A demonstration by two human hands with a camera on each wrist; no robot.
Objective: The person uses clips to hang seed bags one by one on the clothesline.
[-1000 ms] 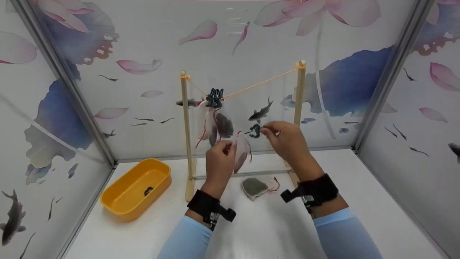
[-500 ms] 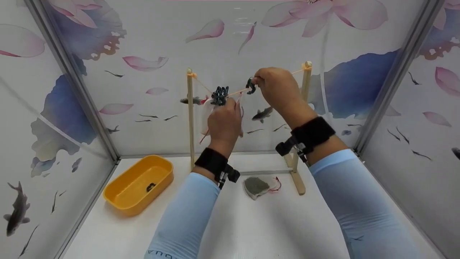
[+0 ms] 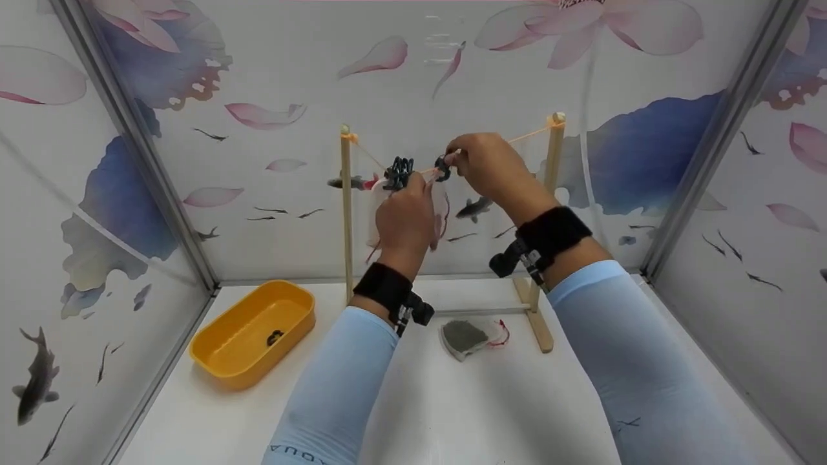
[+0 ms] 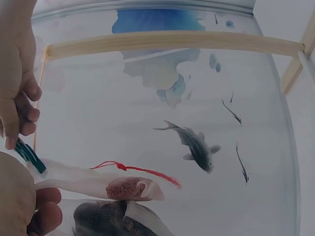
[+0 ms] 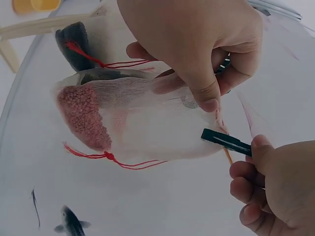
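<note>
My left hand (image 3: 406, 219) pinches the upper edge of a white mesh drawstring bag (image 5: 147, 123) with reddish grains in its bottom and red cords. It holds the bag up at the orange line (image 3: 530, 134). From the right, my right hand (image 3: 488, 161) pinches a dark green clothespin (image 5: 226, 141) between thumb and fingers. The clothespin's front end overlaps the bag's top edge in the right wrist view, right beside the line. Just left of my left hand, several dark clothespins (image 3: 398, 170) cluster on the line. Behind the held bag hang others, one with dark contents (image 5: 74, 46).
Two wooden posts (image 3: 347, 213) carry the sagging line. On the white table, a bag with grey-green contents (image 3: 465, 339) lies below the line. A yellow plastic basin (image 3: 219, 378) with a small dark item (image 3: 274, 338) stands at the left. Printed panels (image 3: 271, 58) enclose the table.
Both hands have risen from below the line up to it, the left with the bag, the right with the clothespin. In the last half second the clothespin has come down-left onto the bag's edge.
</note>
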